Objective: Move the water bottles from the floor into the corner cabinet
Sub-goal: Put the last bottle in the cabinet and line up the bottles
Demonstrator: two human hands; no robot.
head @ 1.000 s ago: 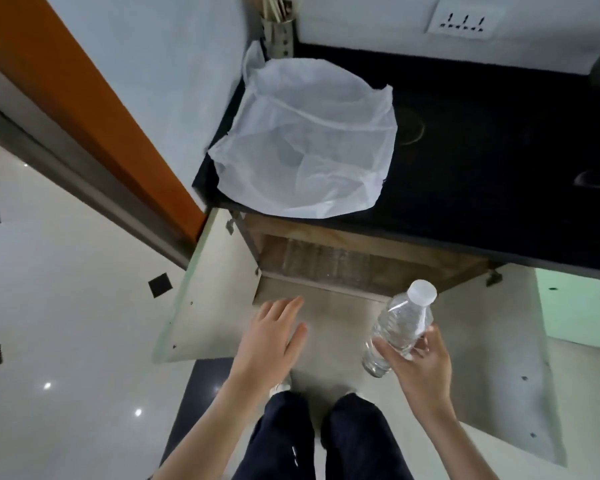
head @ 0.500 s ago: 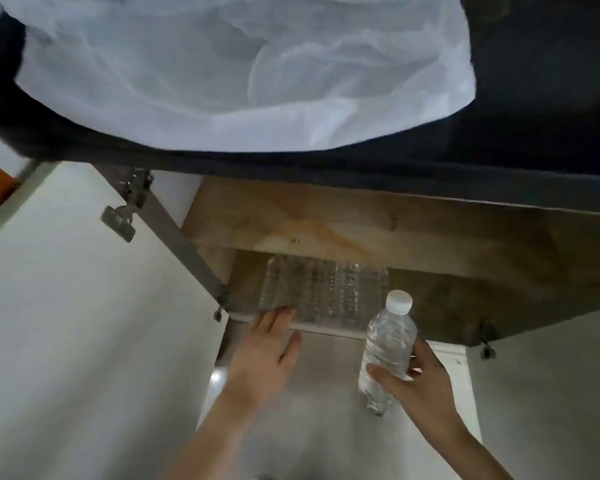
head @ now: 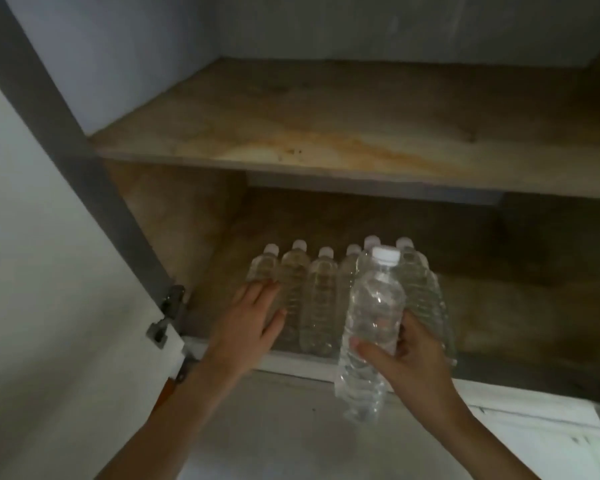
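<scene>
Head view. Right hand (head: 413, 362) grips 1 upright water bottle (head: 374, 306) at mid-body, before the cabinet's lower shelf (head: 499, 306); left hand (head: 250, 320), fingers straight, rests against the stored bottles (head: 321, 299). Bottle probably thin-walled, smooth, crushable: hold the ribbed waist gently.

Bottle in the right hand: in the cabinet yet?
Out: the right hand holds the bottle in front of the lower shelf, unplaced.

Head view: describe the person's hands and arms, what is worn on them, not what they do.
The left hand and right hand are bare, without gloves. Both forearms are uncovered; no sleeve reaches into view. No ring, watch or bracelet shows, though the picture is dim.
</scene>
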